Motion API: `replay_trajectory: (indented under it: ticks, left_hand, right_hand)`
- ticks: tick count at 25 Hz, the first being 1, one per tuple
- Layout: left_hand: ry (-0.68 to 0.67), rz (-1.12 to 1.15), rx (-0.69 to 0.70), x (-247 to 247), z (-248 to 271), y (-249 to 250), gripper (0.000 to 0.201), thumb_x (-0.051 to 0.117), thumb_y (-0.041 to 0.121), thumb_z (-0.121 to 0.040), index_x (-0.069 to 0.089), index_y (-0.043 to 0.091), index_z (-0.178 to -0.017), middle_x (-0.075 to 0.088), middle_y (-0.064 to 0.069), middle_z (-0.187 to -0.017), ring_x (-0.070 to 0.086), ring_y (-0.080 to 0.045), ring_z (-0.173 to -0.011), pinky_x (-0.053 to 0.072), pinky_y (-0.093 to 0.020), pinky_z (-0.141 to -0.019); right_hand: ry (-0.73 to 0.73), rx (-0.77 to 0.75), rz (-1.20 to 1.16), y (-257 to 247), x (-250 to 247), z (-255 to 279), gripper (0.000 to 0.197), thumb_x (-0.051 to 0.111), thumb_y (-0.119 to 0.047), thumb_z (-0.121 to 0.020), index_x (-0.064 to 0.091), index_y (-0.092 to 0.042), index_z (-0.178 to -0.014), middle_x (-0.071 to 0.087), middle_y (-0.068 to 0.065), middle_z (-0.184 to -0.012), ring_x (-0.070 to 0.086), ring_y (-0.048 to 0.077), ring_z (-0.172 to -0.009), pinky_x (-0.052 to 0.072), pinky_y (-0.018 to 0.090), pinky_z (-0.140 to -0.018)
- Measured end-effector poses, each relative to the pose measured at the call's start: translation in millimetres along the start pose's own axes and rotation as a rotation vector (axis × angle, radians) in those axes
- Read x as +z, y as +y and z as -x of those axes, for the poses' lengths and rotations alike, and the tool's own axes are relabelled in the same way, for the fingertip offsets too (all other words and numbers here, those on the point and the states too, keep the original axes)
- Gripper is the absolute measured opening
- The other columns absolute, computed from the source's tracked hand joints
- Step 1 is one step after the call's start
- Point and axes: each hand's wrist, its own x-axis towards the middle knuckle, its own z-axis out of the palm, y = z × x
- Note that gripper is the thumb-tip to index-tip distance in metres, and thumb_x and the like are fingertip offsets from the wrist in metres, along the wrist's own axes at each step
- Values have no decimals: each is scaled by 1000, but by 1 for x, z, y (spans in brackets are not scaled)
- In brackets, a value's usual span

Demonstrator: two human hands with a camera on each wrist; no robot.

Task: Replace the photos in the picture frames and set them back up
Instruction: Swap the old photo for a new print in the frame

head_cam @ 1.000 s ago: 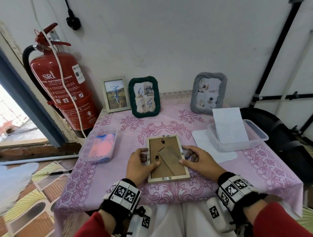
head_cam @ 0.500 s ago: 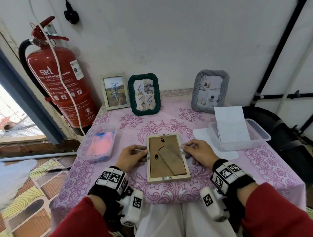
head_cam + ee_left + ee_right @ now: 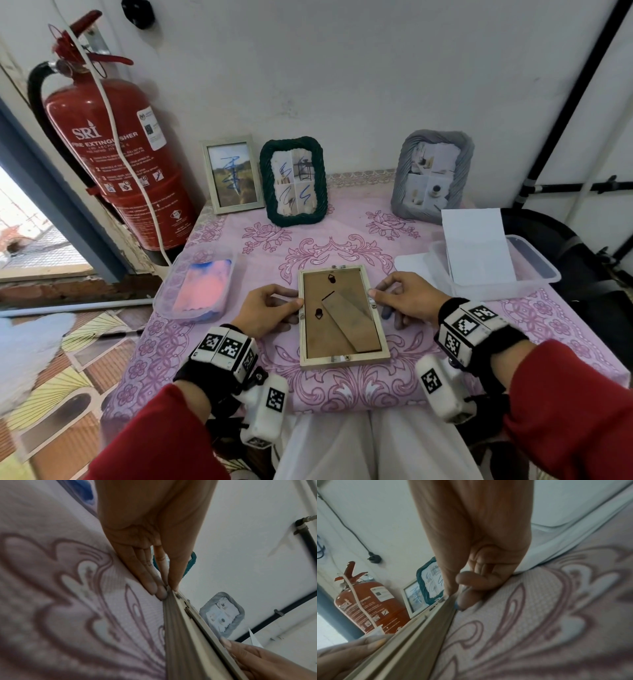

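Observation:
A light wooden picture frame [image 3: 343, 359] lies face down on the pink tablecloth [image 3: 342, 246], its brown backing board and folded stand facing up. My left hand [image 3: 297, 306] pinches the frame's left edge, thumb on top and fingers [image 3: 154, 586] against the cloth below. On the opposite side my right hand [image 3: 376, 301] pinches the right edge, thumb above and fingers [image 3: 465, 601] curled under. The frame's rim [image 3: 181, 635] runs between both hands in the wrist views. Small metal tabs sit along the rim [image 3: 419, 635].
Three frames stand against the wall: white [image 3: 233, 174], green rope [image 3: 293, 181] and grey [image 3: 432, 176]. A clear tub [image 3: 534, 270] with white paper is at right. A tub [image 3: 198, 284] with pink and blue contents is at left, a fire extinguisher [image 3: 113, 154] beyond it.
My left thumb has come off the backing board. Both hands have slid outward to the frame's side edges and now pinch them. The frame stays in place.

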Motion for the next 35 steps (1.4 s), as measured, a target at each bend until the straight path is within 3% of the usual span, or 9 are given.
replay_trajectory:
  ticks: [4, 9, 14, 19, 24, 28, 35]
  left_hand:
    - [-7, -14, 0, 0, -4, 0, 17, 72, 12, -79, 59, 7, -88, 64, -8, -61, 60, -7, -43, 49, -18, -42]
    - [8, -119, 57, 2, -13, -9, 29, 80, 20, -71, 54, 12, -81, 65, 0, -51, 58, -10, -43, 50, -24, -48]
    - [17, -138, 74, 2, -17, -14, 36, 84, 25, -65, 53, 13, -80, 67, -1, -52, 60, -13, -47, 53, -30, -57]
    - [21, -124, 61, 3, -16, -13, 37, 84, 25, -64, 52, 14, -80, 65, 1, -51, 59, -9, -42, 48, -23, -45]
    - [24, -107, 59, 6, -12, -10, 31, 80, 22, -70, 53, 12, -81, 64, -6, -62, 58, -10, -45, 48, -24, -50]
    - [-11, 17, 38, 7, -6, -9, 16, 69, 13, -82, 54, 12, -80, 62, -5, -65, 56, -4, -42, 45, -14, -43]
    - [-3, -35, 98, 8, -5, -12, 22, 73, 8, -77, 53, 10, -86, 57, -1, -56, 56, -2, -43, 49, -16, -48]
  right_hand:
    - [-42, 37, -16, -4, -3, -3, 26, 69, -27, -83, 54, -7, -91, 66, 10, -61, 53, 13, -30, 33, 15, -31]
    - [-32, 33, 16, -4, -2, -8, 34, 73, -30, -79, 54, -7, -96, 70, 11, -68, 52, 14, -31, 42, 19, -36]
    - [-89, 66, 79, -11, -4, -13, 36, 75, -33, -77, 52, -10, -93, 69, 9, -65, 54, 14, -31, 45, 18, -37]
    - [-129, 98, 160, -19, -6, -15, 37, 78, -35, -73, 53, -12, -87, 68, 1, -52, 55, 13, -32, 43, 15, -37]
    - [-135, 79, 188, -25, 0, -12, 30, 76, -33, -76, 54, -13, -75, 65, 2, -48, 57, 14, -33, 43, 16, -35]
    - [-161, 118, 52, -24, -4, -2, 23, 63, -26, -88, 49, -9, -95, 64, 10, -63, 59, 14, -35, 37, 13, -32]
    - [-130, 103, 107, -23, -2, 2, 41, 73, -26, -80, 45, -10, -105, 64, 12, -70, 58, 12, -35, 40, 15, -35]
